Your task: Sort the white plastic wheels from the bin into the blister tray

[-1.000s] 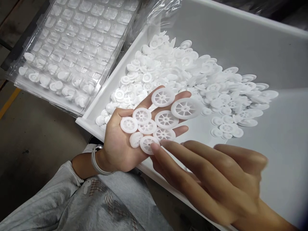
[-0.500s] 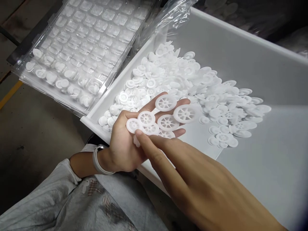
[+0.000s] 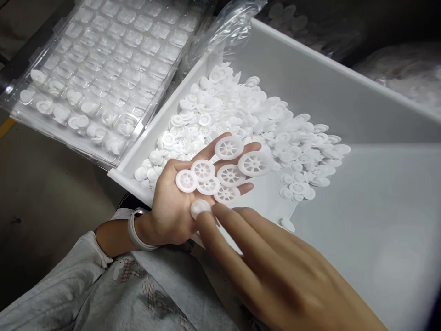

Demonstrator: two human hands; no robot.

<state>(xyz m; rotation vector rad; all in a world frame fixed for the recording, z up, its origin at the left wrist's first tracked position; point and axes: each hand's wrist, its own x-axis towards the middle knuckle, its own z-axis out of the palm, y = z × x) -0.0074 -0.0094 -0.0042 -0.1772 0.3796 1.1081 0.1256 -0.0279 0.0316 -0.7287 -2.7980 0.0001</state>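
Observation:
My left hand is held palm up over the near edge of a white bin. Several white spoked plastic gears lie flat on its palm and outstretched fingers. My right hand reaches in from the lower right with fingers extended. Its fingertips touch a small white gear at the heel of the left palm. A heap of the same white gears lies in the bin behind both hands.
A clear plastic blister tray with rows of pockets sits at upper left, its nearest pockets holding gears. Crumpled clear film hangs over the bin's far corner. One loose gear lies apart on the bin floor. A grey-clothed lap is below.
My right fingertips slid from the gears in mid-palm down to the small gear near the palm's heel. A loose gear now lies on the bin floor. The view shifted slightly.

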